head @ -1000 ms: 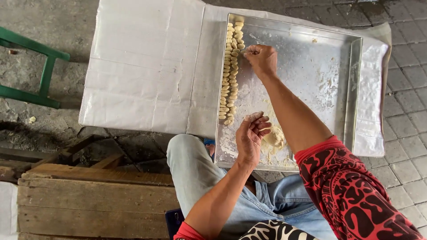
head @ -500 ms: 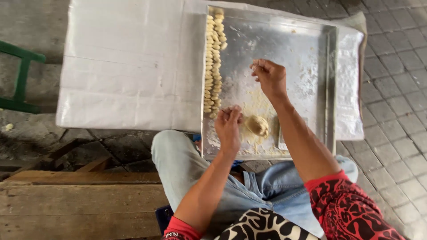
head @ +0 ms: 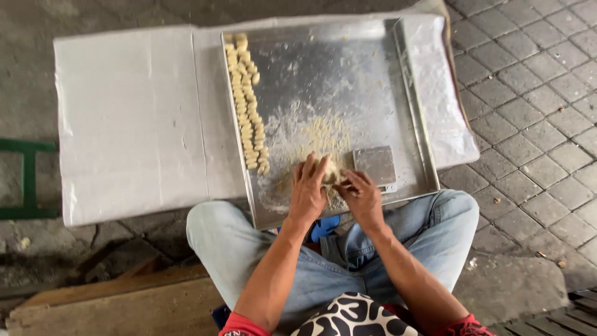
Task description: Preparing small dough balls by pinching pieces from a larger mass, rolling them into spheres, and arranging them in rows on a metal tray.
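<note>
— On the tray (head: 410, 93), near its front edge, what are the hands doing?

— Both are on one lump of dough (head: 329, 171). The left hand (head: 309, 190) lies over its left side, fingers spread and curved down onto it. The right hand (head: 360, 196) comes in from the right, fingers bent and pinching at the lump's edge.

— So both are holding it?

— Both grip it, yes, pressed from either side. The dough sits on the tray floor between them, just above the person's knees.

— What else is on the tray?

— A row of small dough pieces (head: 247, 102) runs down the left side, two or three abreast, from the far corner almost to the left hand. Flour (head: 311, 127) and crumbs are scattered across the middle. Just right of the hands lies a flat square metal scraper (head: 375, 165), close to the right hand but apart from it.

— And under the tray?

— White paper (head: 130, 118) spread over the ground, reaching well out to the left. A strip of it shows past the tray's right edge too.

— Around that?

— Paving stones (head: 535, 81) to the right, a wooden plank (head: 118, 308) at lower left, a green frame (head: 28, 180) at the left edge. The person sits cross-legged in jeans (head: 429, 233), the tray's near edge resting over the legs.
</note>
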